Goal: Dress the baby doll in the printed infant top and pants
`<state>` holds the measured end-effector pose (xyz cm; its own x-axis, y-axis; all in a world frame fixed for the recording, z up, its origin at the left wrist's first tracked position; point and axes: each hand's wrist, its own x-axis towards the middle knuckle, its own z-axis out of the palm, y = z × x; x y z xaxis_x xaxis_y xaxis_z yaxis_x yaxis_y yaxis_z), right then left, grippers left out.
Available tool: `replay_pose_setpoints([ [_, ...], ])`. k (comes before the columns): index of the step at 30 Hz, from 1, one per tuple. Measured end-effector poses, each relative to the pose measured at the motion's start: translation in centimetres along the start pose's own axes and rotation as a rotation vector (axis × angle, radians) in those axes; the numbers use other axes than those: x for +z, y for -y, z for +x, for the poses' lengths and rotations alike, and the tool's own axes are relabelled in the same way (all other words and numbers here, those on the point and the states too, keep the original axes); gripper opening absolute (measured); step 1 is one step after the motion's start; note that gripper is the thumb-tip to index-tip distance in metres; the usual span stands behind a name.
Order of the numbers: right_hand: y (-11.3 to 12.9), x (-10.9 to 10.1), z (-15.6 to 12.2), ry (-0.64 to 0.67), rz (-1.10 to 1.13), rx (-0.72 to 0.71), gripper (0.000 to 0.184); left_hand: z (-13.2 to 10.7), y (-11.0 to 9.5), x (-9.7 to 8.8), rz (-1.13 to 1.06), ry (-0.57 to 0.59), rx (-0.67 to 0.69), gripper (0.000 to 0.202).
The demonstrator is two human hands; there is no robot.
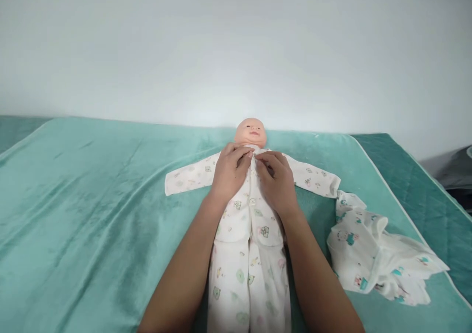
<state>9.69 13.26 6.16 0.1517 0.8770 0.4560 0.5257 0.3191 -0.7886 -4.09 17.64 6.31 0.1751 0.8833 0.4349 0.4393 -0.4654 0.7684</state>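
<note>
A baby doll (pixel 251 131) lies on its back on a teal blanket (pixel 92 200), head toward the wall. It wears a white printed sleepsuit (pixel 249 254) with its sleeves spread out to both sides. My left hand (pixel 229 172) and my right hand (pixel 276 181) rest on the doll's upper chest, just below the chin. The fingers of both hands are bent and pinch the front edges of the sleepsuit at the collar, where the top button sits. A button (pixel 252 202) shows lower down the front.
A second white printed garment (pixel 372 254) lies crumpled on the blanket to the right of the doll. A white wall (pixel 236 48) rises behind the bed. The quilted mattress edge (pixel 416 185) runs along the right side.
</note>
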Motion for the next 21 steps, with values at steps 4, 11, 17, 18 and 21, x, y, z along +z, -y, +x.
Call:
replay_pose_setpoints([
  [4, 0.2, 0.4, 0.1, -0.045, -0.041, -0.001, 0.021, 0.1, -0.3, -0.1, 0.003, -0.022, -0.024, 0.022],
  [11, -0.3, 0.4, 0.0, -0.016, -0.072, 0.062, 0.021, 0.1, -0.5, -0.1, 0.030, -0.057, -0.080, 0.015],
  [17, -0.9, 0.4, 0.2, 0.004, 0.028, 0.095, 0.021, 0.1, -0.2, 0.0, 0.000, -0.063, -0.108, 0.014],
  [18, -1.1, 0.4, 0.2, 0.004, 0.044, 0.098, 0.021, 0.1, -0.2, 0.0, -0.011, -0.057, -0.113, 0.014],
  [21, -1.2, 0.5, 0.2, -0.007, 0.073, 0.100, 0.021, 0.2, -0.2, -0.1, -0.046, -0.043, -0.116, 0.016],
])
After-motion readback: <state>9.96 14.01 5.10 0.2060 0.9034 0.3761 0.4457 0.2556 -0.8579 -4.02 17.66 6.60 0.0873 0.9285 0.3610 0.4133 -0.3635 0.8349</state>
